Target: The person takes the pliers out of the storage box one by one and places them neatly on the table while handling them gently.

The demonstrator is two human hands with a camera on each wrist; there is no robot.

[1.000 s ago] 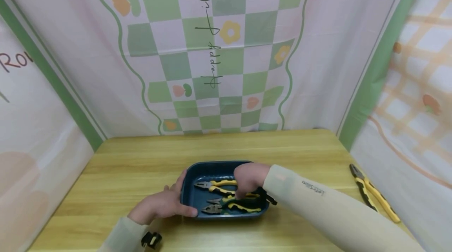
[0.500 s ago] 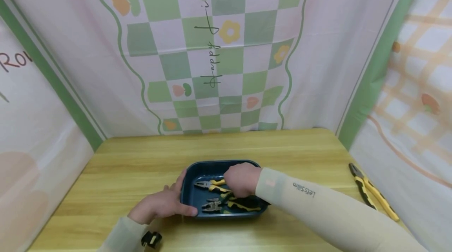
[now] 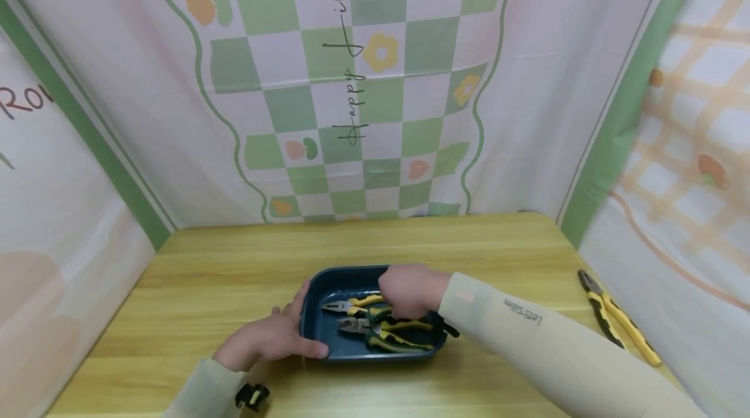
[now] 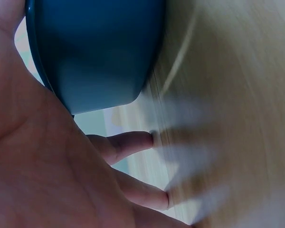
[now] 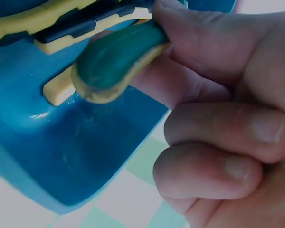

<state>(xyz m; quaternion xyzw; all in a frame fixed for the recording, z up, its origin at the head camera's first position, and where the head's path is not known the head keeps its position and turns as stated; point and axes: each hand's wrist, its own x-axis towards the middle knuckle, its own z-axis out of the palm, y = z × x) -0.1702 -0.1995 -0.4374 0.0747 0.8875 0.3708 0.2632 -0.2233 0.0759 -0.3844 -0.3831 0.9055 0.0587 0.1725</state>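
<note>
My left hand (image 3: 275, 336) steadies the left end of a dark blue tray (image 3: 313, 333). Its thumb lies at the near rim corner; in the left wrist view its extended fingers (image 4: 142, 192) touch the table outside the tray. Over the tray's right part, my right hand (image 3: 413, 291) pinches a green pliers handle (image 5: 116, 57) with yellow edging between thumb and fingers. That tool's head cannot be made out. Yellow-and-black pliers (image 3: 336, 306) lie at the back of the tray. Nearer the front rest pliers with a grey head (image 3: 353, 325), their handles spread to the right.
Another pair of yellow-and-black pliers (image 3: 615, 314) lies along the right edge of the wooden table (image 3: 498, 242). Patterned cloth (image 3: 381, 105) hangs behind the table and on both sides.
My right hand went left over the tray, then back right and slightly away. The front pliers have shifted, showing more green handle. My left hand and the tray have stayed put.
</note>
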